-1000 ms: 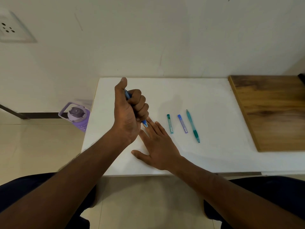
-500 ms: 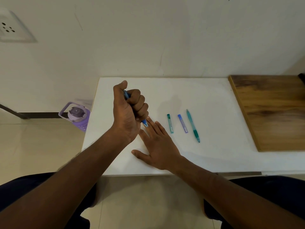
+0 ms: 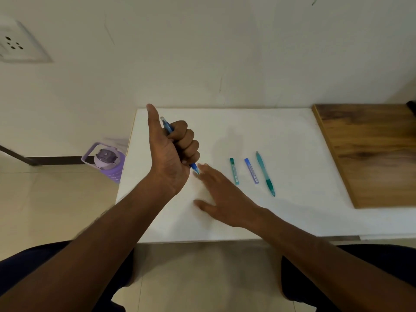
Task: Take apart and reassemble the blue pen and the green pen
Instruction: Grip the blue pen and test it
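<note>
The left hand (image 3: 173, 154) is fisted around the blue pen (image 3: 167, 127), thumb standing straight up; the pen slants from its clicker end beside the thumb down to a tip that shows below the fist, right by the fingertips of the right hand (image 3: 221, 197). That right hand lies flat and spread on the white bench (image 3: 292, 136), holding nothing, a little motion-blurred. To its right in the middle of the frame lie a small green tube (image 3: 234, 171), a small blue tube (image 3: 251, 171) and the green pen (image 3: 265, 173), side by side and apart from each other. A wooden board (image 3: 369, 152) covers the bench's right end, cut by the frame edge. Behind is a cream wall with a socket (image 3: 15, 45) at upper left; a purple bottle (image 3: 105, 159) stands on the tiled floor at left. Most of the blue pen's barrel is hidden inside the fist, and the print on the tubes is too small to read
</note>
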{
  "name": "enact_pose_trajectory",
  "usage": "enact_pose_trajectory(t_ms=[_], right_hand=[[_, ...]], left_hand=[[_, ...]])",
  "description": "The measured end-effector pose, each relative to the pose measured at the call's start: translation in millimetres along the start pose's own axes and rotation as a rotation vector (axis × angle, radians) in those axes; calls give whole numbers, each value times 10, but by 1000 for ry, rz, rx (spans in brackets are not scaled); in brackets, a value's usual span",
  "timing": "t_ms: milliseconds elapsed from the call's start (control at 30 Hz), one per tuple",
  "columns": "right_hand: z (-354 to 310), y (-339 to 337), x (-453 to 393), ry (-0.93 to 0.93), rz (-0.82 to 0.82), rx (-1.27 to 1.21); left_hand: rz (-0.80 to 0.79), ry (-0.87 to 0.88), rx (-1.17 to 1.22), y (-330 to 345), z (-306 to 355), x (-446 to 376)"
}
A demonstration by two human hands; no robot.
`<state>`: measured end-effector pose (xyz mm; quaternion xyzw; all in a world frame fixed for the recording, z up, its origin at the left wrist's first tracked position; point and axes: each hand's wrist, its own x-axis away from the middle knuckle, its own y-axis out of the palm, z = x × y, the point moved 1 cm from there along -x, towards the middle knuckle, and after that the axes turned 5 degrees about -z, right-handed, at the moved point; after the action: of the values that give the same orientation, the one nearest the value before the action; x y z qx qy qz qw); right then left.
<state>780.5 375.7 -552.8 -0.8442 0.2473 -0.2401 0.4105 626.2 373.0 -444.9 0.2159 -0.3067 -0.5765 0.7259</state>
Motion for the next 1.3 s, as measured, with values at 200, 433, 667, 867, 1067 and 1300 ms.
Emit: enact_pose_trajectory(t_ms=[200,433,667,867,1067,1300], right_hand=[[-53,-262,128,330,132,-1122],[-226,-208,214,317,3,-1475],[-243,-196,228,293,-19,-1523],[-271,-262,219,303,-22,-1410],[-21,-784,147,346,256,-951],[116,-1101,30,270,272,-803]], left_hand=[[-2,-82,53,-48,103,-19],[17,-120,88,-76,59,-53],[19,-120,77,-82,55,-59],[25,-130,48,-112,33,-86],[98,-120,1,-87,-9,-124],[141,-140,-431,-10,-263,-117]])
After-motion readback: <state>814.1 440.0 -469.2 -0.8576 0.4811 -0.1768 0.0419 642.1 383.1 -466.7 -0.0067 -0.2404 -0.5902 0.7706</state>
